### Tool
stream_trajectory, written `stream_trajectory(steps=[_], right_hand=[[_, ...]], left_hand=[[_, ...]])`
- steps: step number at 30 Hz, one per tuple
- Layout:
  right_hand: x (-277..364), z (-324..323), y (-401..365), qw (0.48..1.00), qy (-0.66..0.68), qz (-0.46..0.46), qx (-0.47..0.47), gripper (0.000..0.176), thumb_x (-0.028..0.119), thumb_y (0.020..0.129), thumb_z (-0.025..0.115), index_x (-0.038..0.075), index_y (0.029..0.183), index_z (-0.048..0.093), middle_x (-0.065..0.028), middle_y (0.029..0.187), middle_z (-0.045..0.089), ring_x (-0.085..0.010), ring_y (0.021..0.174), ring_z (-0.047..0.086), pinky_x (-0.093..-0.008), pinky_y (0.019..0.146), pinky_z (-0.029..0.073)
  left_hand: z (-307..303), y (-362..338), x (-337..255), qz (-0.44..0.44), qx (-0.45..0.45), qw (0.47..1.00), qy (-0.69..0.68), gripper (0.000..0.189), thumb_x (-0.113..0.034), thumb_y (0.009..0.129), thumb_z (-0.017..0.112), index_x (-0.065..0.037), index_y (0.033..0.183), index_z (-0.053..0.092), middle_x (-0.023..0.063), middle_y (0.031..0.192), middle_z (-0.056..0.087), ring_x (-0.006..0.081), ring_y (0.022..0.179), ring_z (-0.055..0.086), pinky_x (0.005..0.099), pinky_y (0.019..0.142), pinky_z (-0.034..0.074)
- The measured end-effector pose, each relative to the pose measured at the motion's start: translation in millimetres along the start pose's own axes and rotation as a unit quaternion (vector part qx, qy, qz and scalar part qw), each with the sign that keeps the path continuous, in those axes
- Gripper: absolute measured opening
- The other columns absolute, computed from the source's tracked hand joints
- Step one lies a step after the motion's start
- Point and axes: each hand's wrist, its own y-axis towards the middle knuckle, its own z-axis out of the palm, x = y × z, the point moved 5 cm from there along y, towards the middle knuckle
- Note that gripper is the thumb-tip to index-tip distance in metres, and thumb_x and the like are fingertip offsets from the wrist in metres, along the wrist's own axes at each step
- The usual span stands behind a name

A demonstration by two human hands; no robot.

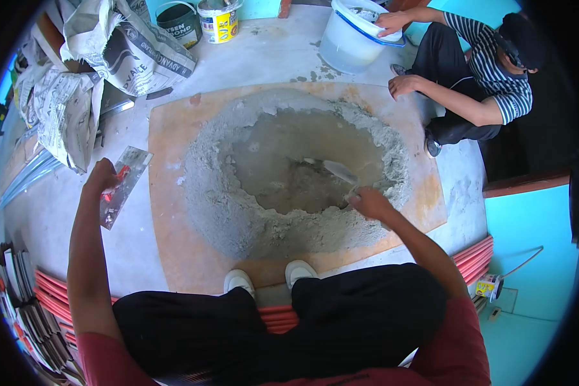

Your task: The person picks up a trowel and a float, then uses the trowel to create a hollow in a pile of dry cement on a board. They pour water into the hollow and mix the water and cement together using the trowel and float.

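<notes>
My left hand [103,176] is closed on the red handle of a flat rectangular plastering trowel [130,172], held off to the left of the board. In my right hand [371,204] is a pointing trowel [339,171], its blade at the surface of the water [283,138]. That cloudy water fills the hollow of a ring of grey cement powder [215,206]. Clumps line the ring's inner edge, and a darker patch shows in the water by the blade. Beneath the ring lies a brown board [167,238].
A co-worker [476,77] squats at the upper right, one hand on a white bucket [350,42]. Cement sacks [135,58] and two small buckets [177,26] stand at the upper left. Red pipes [473,257] lie at the right and left. My shoes [239,280] touch the board's near edge.
</notes>
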Motion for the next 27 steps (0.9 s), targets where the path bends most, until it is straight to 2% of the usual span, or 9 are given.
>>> stream_trajectory(steps=[2,5,8,11,15,18,21,24,27], right_hand=[[-2,-16,-5,0.974,0.160,0.109,0.117,0.038,0.036,0.084,0.055,-0.001,0.086,0.061,-0.0229,0.080,0.063,-0.0386,0.081,0.063,-0.0490,0.074,0.048],[-16,-40,-23,0.994,-0.096,-0.043,-0.030,0.037,0.037,0.084,0.055,0.001,0.090,0.060,-0.0221,0.080,0.064,-0.0375,0.079,0.063,-0.0480,0.073,0.049],[-3,-63,-68,0.972,-0.229,-0.003,0.048,0.039,0.039,0.085,0.053,0.002,0.095,0.059,-0.0212,0.080,0.064,-0.0369,0.079,0.063,-0.0475,0.073,0.049],[-26,-34,-79,0.957,-0.265,-0.052,0.101,0.041,0.042,0.087,0.050,0.003,0.098,0.057,-0.0210,0.079,0.064,-0.0370,0.079,0.063,-0.0477,0.072,0.049],[-39,-14,-69,0.974,-0.216,-0.024,0.065,0.041,0.042,0.088,0.048,0.004,0.098,0.058,-0.0213,0.080,0.064,-0.0379,0.081,0.062,-0.0486,0.074,0.049],[-44,-9,-58,0.981,-0.194,0.001,0.020,0.040,0.042,0.087,0.051,0.004,0.095,0.060,-0.0220,0.081,0.064,-0.0384,0.083,0.062,-0.0489,0.075,0.048],[-51,-11,-48,0.988,-0.150,0.016,-0.025,0.038,0.040,0.085,0.054,0.002,0.090,0.061,-0.0205,0.074,0.063,-0.0388,0.076,0.062,-0.0482,0.073,0.049],[-63,-9,-33,0.997,-0.078,-0.003,-0.003,0.037,0.035,0.086,0.055,-0.001,0.090,0.060,-0.0191,0.068,0.062,-0.0348,0.064,0.063,-0.0445,0.067,0.051],[-53,-19,-42,0.968,0.156,0.168,0.104,0.040,0.038,0.085,0.056,-0.001,0.091,0.061,-0.0228,0.081,0.063,-0.0385,0.083,0.063,-0.0466,0.075,0.050]], left_hand=[[-1,-1,3,-0.005,-0.016,1.000,-0.006,0.021,-0.011,0.062,0.071,0.006,0.072,0.065,0.0246,0.078,0.065,0.0318,0.075,0.067,0.0375,0.068,0.053],[-4,-10,-2,-0.006,-0.023,1.000,-0.012,0.021,-0.011,0.063,0.071,0.007,0.072,0.064,0.0252,0.078,0.065,0.0325,0.076,0.067,0.0379,0.069,0.053],[0,-2,-5,0.003,-0.009,1.000,0.002,0.021,-0.010,0.064,0.071,0.007,0.071,0.063,0.0257,0.079,0.065,0.0335,0.077,0.066,0.0384,0.069,0.053],[-1,0,-14,0.011,-0.004,1.000,0.006,0.020,-0.009,0.064,0.070,0.007,0.072,0.063,0.0261,0.079,0.064,0.0342,0.077,0.066,0.0387,0.070,0.053],[-1,2,-16,0.044,-0.041,0.998,0.001,0.019,-0.008,0.063,0.068,0.008,0.073,0.064,0.0266,0.078,0.064,0.0343,0.077,0.066,0.0385,0.070,0.053],[0,0,-12,-0.007,0.013,1.000,-0.018,0.020,-0.008,0.063,0.068,0.009,0.074,0.064,0.0271,0.080,0.064,0.0347,0.077,0.066,0.0385,0.069,0.053],[1,3,-7,0.029,-0.007,0.999,0.032,0.020,-0.008,0.063,0.068,0.009,0.073,0.064,0.0279,0.080,0.064,0.0351,0.076,0.066,0.0385,0.068,0.053],[3,7,1,0.000,0.009,1.000,0.005,0.020,-0.009,0.063,0.068,0.009,0.072,0.064,0.0285,0.079,0.063,0.0352,0.075,0.066,0.0388,0.067,0.053],[2,7,-2,0.001,0.008,1.000,0.008,0.020,-0.009,0.063,0.068,0.009,0.070,0.063,0.0286,0.077,0.063,0.0353,0.074,0.066,0.0393,0.066,0.053]])
